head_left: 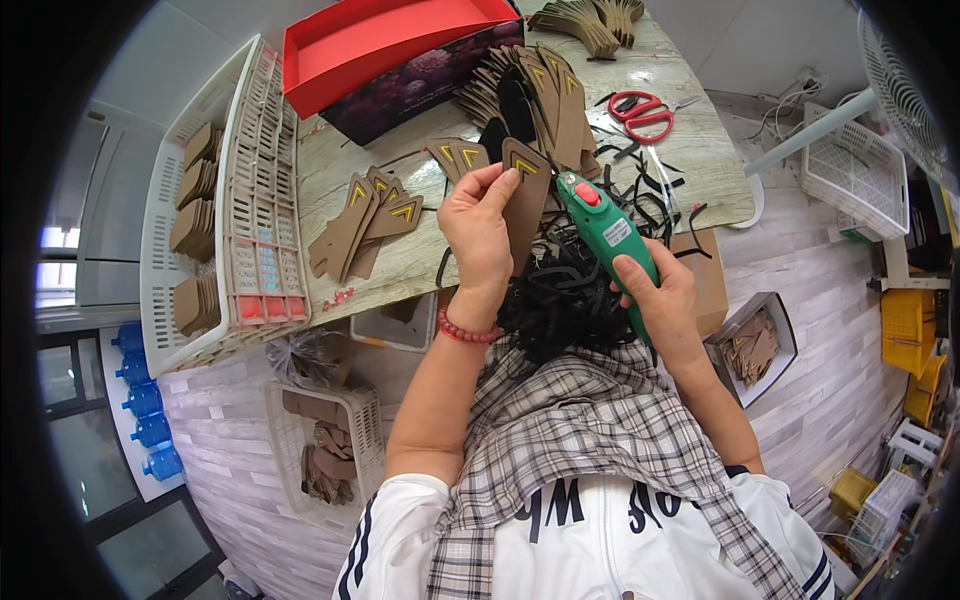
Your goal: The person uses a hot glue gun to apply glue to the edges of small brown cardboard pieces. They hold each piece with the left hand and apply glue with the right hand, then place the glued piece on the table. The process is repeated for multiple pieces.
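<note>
The left hand (478, 225) pinches a flat brown piece (524, 215) marked with a yellow chevron, while the right hand (657, 295) grips a green handheld tool (612, 232) with a red switch, its tip beside the piece's edge (whether they touch is unclear). Black strips (575, 305) heap below. Red-handled scissors (668, 107) lie on the table (385, 265), and a red-lined box (390, 50) stands left of more chevron-marked pieces (545, 90).

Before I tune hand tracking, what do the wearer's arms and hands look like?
Left hand: ungloved, red round-beaded bracelet at the wrist. Right hand: ungloved, no bracelet visible. Forearms bare below short white fabric sleeves with dark stripes.
</note>
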Tool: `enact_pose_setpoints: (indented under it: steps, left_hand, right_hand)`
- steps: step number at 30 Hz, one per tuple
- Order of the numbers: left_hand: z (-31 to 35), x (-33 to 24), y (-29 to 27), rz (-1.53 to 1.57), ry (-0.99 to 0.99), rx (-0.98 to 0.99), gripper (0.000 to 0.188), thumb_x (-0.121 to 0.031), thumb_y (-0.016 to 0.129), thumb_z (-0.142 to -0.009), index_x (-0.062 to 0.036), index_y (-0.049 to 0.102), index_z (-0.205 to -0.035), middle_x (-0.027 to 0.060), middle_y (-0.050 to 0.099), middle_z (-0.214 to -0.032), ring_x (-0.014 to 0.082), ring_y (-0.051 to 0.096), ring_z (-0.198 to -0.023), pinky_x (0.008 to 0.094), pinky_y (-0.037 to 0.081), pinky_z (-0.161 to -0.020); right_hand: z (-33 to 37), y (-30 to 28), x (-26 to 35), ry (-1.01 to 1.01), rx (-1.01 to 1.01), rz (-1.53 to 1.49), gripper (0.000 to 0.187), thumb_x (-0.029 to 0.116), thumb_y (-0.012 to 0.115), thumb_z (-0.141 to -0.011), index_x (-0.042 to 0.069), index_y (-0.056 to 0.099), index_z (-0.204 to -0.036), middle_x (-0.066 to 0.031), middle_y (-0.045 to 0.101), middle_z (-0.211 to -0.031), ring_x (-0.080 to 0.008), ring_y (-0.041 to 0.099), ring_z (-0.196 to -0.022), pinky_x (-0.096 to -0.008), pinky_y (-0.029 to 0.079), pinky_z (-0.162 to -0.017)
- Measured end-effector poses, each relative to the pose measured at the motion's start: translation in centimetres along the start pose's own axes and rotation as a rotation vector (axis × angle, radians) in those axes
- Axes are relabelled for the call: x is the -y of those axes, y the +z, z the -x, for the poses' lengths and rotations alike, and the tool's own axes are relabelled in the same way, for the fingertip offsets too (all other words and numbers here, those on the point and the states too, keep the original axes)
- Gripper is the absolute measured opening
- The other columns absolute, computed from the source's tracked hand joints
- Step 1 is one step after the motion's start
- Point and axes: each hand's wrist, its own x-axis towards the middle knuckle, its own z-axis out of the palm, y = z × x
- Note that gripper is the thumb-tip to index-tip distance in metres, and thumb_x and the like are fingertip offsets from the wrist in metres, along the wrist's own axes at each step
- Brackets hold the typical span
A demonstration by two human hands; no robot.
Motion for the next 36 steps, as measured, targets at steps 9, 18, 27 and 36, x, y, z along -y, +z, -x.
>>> enact_pose_setpoints:
  steps: [9,18,27,36]
  left_hand:
    - [-0.8,-1.0,-0.6,-0.233,0.090,0.041,0.014,0.001,0.065,-0.086,0.0041,0.070,-0.100,0.0056,0.070,-0.089,0.0088,0.063,-0.076,0.0211,0.051,-0.071]
    - [-0.3,-1.0,-0.7,-0.326,0.125,0.126,0.014,0.000,0.068,-0.084,0.0048,0.071,-0.097,0.0016,0.068,-0.084,0.0055,0.058,-0.074,0.0188,0.047,-0.067]
    - [-0.6,-1.9,-1.2,-0.501,0.091,0.255,0.011,-0.002,0.068,-0.082,0.0035,0.072,-0.091,0.0023,0.068,-0.080,0.0066,0.057,-0.071,0.0212,0.046,-0.066]
    - [-4.3,-4.7,-3.0,-0.664,0.217,0.190,0.012,-0.005,0.064,-0.083,0.0028,0.061,-0.092,0.0054,0.064,-0.082,0.0112,0.061,-0.074,0.0254,0.050,-0.068]
  right_hand:
    - [0.1,0.1,-0.2,-0.007,0.016,-0.021,0.036,0.029,0.069,-0.089,0.000,0.063,-0.110,0.0016,0.060,-0.074,-0.0038,0.049,-0.060,-0.0195,0.042,-0.053]
    - [-0.1,0.0,-0.1,-0.021,0.014,-0.014,0.036,0.029,0.069,-0.089,0.000,0.063,-0.110,0.0014,0.059,-0.073,-0.0038,0.050,-0.060,-0.0194,0.041,-0.053]
    - [-0.1,-0.3,0.6,-0.006,0.032,-0.012,0.036,0.028,0.069,-0.089,0.000,0.063,-0.110,0.0012,0.059,-0.073,-0.0037,0.050,-0.060,-0.0188,0.042,-0.054]
    - [-0.1,-0.3,0.5,-0.015,0.016,-0.044,0.036,0.028,0.070,-0.089,-0.001,0.063,-0.111,0.0012,0.060,-0.075,-0.0040,0.051,-0.062,-0.0192,0.042,-0.054]
